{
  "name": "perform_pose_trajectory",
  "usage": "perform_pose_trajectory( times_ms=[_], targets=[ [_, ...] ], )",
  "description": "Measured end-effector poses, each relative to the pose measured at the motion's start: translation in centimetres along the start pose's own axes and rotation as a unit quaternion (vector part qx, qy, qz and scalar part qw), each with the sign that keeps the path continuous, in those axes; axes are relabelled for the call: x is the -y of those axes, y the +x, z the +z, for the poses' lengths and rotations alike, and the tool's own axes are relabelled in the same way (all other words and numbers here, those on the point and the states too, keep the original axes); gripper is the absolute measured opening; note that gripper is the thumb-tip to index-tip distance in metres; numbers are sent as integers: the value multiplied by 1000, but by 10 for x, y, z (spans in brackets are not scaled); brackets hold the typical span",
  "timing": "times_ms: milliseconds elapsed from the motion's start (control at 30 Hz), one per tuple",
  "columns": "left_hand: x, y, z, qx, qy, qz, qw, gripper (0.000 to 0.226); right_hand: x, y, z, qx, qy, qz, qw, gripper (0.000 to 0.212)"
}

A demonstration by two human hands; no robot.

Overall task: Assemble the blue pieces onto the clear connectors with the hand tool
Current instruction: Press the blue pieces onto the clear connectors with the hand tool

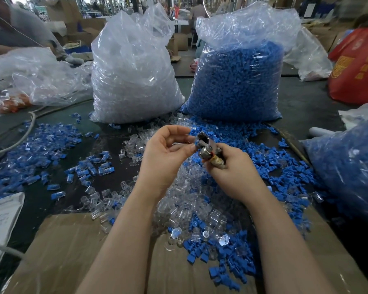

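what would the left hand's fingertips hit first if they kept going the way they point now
Most likely the head of the hand tool held in the right hand. The left hand has its fingers curled toward it, nearly touching; exact depth is unclear.

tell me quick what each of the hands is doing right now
Left hand: fingers curled, pinching something small at the tool's head; what it is cannot be told.
Right hand: gripping the hand tool.

Shiny metal hand tool [208,150], glossy clear plastic connectors [191,200], matt cardboard [68,247]
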State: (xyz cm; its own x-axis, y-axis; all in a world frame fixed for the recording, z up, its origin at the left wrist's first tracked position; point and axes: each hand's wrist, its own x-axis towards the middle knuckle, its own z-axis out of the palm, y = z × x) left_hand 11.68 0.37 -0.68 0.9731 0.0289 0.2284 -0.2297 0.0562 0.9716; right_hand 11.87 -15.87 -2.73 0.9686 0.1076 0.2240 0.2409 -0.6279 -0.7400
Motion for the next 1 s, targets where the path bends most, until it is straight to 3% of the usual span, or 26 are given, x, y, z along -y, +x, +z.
perform_pose_trajectory(
  times_ms=[500,633,733,833,900,1000],
  targets=[
    [1,0,-3,13,4,-20,1000,31,1,-1,4,-40,-78,-23,996,6],
    [1,5,-21,-73,-117,-92,986,21,-5,1,2,-92,-104,-15,990,2],
    [5,11,-47,-187,-306,-161,919,10,-11,1,-3,-130,-123,18,984,6],
    [9,11,-70,-259,-463,-177,829,17,-17,2,-6,-155,-141,55,976,21],
    [12,10,-81,-304,-530,-178,771,19,-20,3,-8,-165,-161,79,970,25],
    [14,9,-92,-350,-580,-169,716,22,-25,4,-11,-168,-187,115,961,27]
  ],
)
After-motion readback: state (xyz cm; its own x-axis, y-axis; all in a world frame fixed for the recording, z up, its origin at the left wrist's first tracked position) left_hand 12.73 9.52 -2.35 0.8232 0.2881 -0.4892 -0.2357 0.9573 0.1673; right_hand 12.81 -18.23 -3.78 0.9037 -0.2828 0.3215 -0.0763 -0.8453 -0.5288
